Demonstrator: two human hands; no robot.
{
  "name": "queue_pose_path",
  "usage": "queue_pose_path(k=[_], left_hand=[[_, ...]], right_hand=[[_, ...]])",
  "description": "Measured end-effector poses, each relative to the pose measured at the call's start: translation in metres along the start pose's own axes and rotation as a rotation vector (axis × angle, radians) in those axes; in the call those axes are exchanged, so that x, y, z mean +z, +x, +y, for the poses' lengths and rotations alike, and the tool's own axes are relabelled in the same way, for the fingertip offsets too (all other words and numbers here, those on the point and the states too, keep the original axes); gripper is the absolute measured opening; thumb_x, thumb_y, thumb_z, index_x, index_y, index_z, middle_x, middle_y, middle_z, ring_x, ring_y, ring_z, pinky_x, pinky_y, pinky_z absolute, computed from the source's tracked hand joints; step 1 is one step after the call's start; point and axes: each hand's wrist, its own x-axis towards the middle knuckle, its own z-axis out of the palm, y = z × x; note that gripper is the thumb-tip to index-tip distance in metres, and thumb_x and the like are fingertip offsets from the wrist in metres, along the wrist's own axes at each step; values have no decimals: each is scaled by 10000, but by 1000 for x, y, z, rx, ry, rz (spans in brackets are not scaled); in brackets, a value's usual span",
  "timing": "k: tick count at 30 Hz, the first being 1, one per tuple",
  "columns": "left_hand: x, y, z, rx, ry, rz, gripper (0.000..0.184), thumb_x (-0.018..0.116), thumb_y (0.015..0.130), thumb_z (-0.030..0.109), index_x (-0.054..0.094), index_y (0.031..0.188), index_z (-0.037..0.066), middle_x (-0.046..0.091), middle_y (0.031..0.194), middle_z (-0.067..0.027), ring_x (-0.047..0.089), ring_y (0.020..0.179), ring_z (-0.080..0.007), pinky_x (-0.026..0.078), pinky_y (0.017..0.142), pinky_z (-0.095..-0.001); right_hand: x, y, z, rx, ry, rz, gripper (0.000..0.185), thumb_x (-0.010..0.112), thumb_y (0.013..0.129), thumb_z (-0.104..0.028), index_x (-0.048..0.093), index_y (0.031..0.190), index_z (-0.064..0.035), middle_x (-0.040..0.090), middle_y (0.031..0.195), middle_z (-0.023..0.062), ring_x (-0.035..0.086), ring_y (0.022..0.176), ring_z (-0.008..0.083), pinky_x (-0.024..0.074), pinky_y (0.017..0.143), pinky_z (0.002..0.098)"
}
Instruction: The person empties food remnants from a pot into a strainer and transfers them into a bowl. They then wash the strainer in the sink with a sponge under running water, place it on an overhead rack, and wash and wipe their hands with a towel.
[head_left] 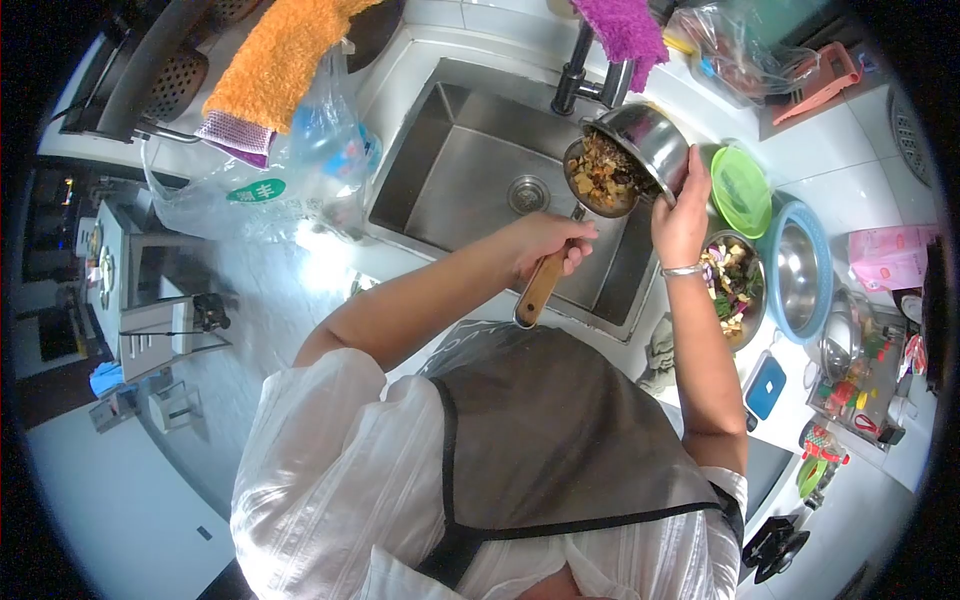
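My left hand (550, 243) is closed round the wooden handle (541, 290) of a round metal strainer (604, 212), held over the sink (470, 180). Chopped food (603, 170), yellowish and dark brown, fills the strainer and hides its mesh. Against its far right rim, a metal bowl (655, 135) is tipped toward the strainer, with food at its mouth. My right hand (684, 215) grips this bowl by its side, fingers round the outside. Just below my right hand, a second metal bowl (735, 290) holds mixed scraps in purple, white and green.
A black faucet (572, 80) with a purple cloth (628, 35) stands behind the sink. On the right are a green basin (741, 192), a blue-rimmed basin (797, 270) and a phone-like blue object (767, 388). A plastic bag (270, 190) lies left, below an orange towel (280, 60).
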Motion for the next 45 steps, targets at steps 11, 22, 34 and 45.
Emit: queue_pose_path(k=[11,22,34,45], left_hand=[[5,-2,3,-3,-33,5,219,630,950,253,641,1049,59,557,773,-12,490,545,-62,431,447,-199],[-7,-6,0,12,41,-18,283,642,942,290,626,1098,55,539,747,-7,460,537,-63,391,446,-200],[-19,-5,-4,13,90,-37,303,636,947,288,617,1147,62,523,719,-5,445,517,-76,373,435,-214],[-28,-9,-6,5,75,-93,351,580,979,304,565,1232,62,506,724,15,421,527,-58,359,444,-198]], right_hand=[[-2,1,-3,15,14,58,828,579,708,99,283,1465,-57,445,1323,232,543,1097,412,482,897,439],[8,9,21,201,63,49,702,576,771,30,333,1428,-10,510,1207,221,573,1041,362,479,896,409],[19,23,71,352,176,-59,642,577,807,-38,347,1396,77,488,1331,294,528,1214,381,398,1048,390],[14,29,81,461,208,-83,624,589,800,-56,378,1368,94,552,1261,287,561,1175,373,410,1027,389]])
